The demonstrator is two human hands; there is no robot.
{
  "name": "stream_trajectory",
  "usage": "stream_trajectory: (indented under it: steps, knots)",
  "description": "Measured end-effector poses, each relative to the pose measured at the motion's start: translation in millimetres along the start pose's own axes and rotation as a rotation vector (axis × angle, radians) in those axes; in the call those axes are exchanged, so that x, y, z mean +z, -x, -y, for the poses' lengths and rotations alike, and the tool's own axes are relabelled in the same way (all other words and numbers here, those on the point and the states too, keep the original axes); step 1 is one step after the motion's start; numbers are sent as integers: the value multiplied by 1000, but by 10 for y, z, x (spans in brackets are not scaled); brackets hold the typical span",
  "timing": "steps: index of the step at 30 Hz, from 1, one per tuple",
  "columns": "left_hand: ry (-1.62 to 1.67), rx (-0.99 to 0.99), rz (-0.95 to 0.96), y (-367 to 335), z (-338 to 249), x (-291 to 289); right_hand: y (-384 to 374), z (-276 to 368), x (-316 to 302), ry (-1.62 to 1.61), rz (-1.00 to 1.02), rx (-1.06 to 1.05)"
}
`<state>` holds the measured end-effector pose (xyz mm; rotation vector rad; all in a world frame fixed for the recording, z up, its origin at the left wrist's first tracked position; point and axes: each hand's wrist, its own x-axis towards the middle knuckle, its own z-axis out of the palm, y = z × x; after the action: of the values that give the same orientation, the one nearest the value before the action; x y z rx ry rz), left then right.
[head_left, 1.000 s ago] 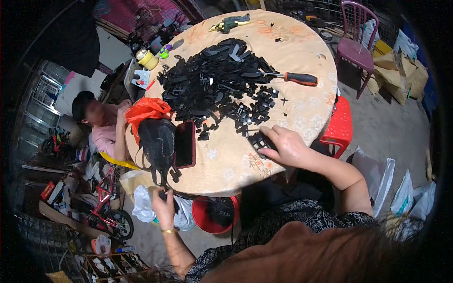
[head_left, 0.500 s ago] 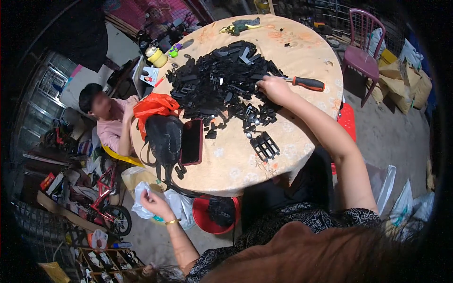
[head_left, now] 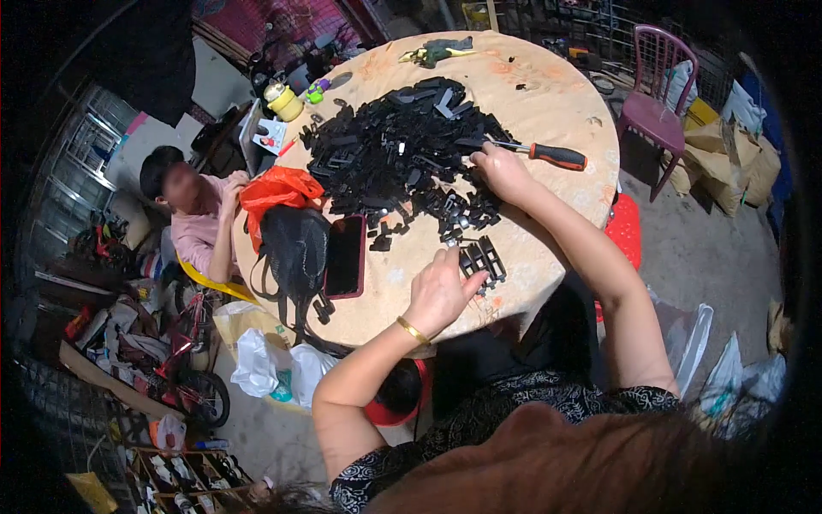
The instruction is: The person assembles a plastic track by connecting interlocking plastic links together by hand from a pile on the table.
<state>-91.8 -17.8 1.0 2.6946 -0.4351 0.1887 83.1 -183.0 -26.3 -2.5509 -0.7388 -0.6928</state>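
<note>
Over the near edge of the table, my left hand (head_left: pixel 438 289) stretches its fingers and thumb apart beside a black slotted frame (head_left: pixel 486 257) with rectangular openings. Small loose black parts lie at its fingertips; I cannot tell whether it touches them. At the right edge of a big heap of black plastic pieces (head_left: pixel 385 141), my right hand (head_left: pixel 505 174) has its fingers curled together. Whatever they pinch is hidden or too small to name. Just beyond that hand lies a screwdriver (head_left: pixel 556 157) with a black and orange handle, its shaft pointing at the heap.
On the table's left are a black bag (head_left: pixel 294 244), a red plastic bag (head_left: pixel 278 195), a phone (head_left: pixel 347 257) and a yellow jar (head_left: pixel 283 103). Another person (head_left: pixel 201 214) sits there. A red bucket (head_left: pixel 396 413) stands below the near edge; a purple chair (head_left: pixel 652 116) is far right.
My left hand has left the white plastic bag below the table edge and come up over the table to the slotted frame. My right hand has shifted slightly nearer, staying by the heap.
</note>
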Motion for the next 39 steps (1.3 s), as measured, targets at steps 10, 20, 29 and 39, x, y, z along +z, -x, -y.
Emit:
stream_trajectory:
  steps: [10, 20, 29, 39]
  knots:
    - [1211, -316, -5, -238, 117, 74, 15, -8, -55, -303, -84, 61]
    - [1645, -405, 140, -933, 502, 69, -102, -99, 158, 85, 41, -82]
    - [1752, -332, 140, -897, 533, 88, 0, 356, -330, -1418, 214, 338]
    - [1691, -160, 106, -862, 454, 85, 141, 505, -367, -1505, 346, 403]
